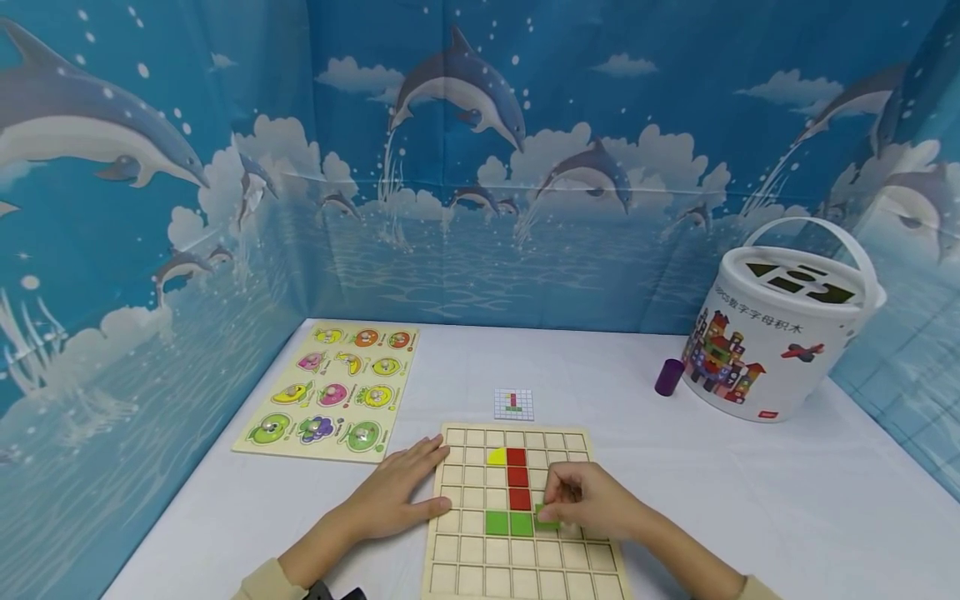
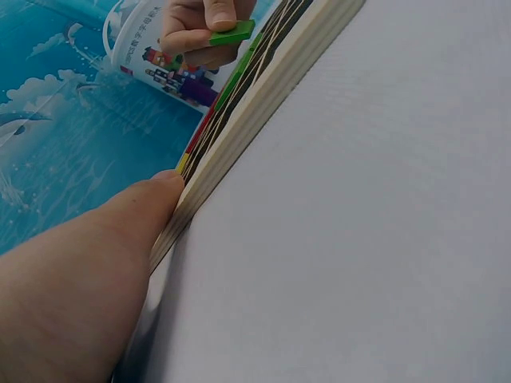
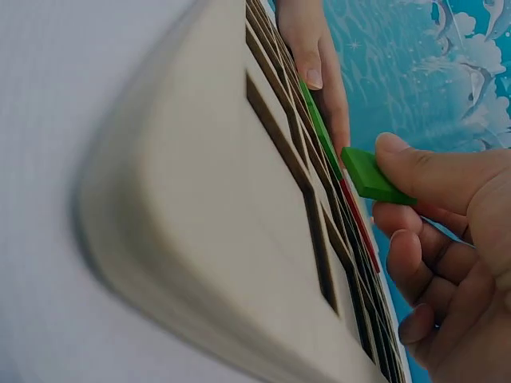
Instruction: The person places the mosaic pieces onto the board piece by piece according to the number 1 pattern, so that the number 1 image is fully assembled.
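Observation:
A wooden grid board (image 1: 457, 575) lies on the table with square recesses. My left hand (image 1: 393, 492) rests along its left edge, fingers extended; in the left wrist view the thumb (image 2: 152, 203) touches that edge. Between thumb and fingers, my right hand (image 1: 596, 500) pinches a green square tile (image 3: 371, 177), held tilted just over the board, right of two green tiles (image 1: 497, 523) set side by side. Three red tiles (image 1: 518, 477) form a column above the right one of these. Beside the top red tile sits a yellow piece (image 1: 497, 456) with a rounded corner.
Behind the board lies a small card (image 1: 513, 404) printed with a coloured grid figure. A fruit puzzle board (image 1: 322, 452) is at the left. At the right stand a purple cylinder (image 1: 669, 377) and a white handled bucket (image 1: 757, 333). Dolphin-printed cloth (image 1: 480, 250) encloses the table.

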The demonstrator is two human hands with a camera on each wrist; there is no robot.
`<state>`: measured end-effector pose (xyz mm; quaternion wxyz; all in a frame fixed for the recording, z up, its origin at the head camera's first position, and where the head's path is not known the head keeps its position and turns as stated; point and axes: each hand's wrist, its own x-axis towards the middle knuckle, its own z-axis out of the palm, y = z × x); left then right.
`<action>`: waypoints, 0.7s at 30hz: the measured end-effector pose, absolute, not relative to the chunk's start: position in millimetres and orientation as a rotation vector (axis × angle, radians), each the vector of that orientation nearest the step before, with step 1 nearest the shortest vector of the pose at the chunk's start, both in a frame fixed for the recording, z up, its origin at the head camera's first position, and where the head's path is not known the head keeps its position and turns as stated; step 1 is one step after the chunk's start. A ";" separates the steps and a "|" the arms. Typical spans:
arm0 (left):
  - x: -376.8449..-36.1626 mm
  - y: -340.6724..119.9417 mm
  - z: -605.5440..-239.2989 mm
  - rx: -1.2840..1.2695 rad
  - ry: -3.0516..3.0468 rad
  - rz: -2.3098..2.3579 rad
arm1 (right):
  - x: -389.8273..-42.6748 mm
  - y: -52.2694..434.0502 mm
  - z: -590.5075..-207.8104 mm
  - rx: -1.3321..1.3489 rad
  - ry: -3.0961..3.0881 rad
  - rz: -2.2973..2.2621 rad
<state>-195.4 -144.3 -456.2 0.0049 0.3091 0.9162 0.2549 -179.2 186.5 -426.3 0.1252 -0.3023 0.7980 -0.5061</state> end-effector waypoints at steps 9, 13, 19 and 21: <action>-196.3 -144.4 -457.0 0.972 2.870 0.790 | -179.6 186.8 -430.9 -0.920 2.358 -1.392; -196.2 -144.6 -456.8 0.994 2.879 0.784 | -179.4 186.9 -431.2 -0.942 2.339 -1.403; -194.9 -144.5 -455.5 1.011 2.871 0.794 | -179.3 187.1 -430.9 -0.966 2.313 -1.411; -194.8 -144.4 -455.4 1.007 2.870 0.793 | -179.5 187.3 -431.0 -0.965 2.319 -1.401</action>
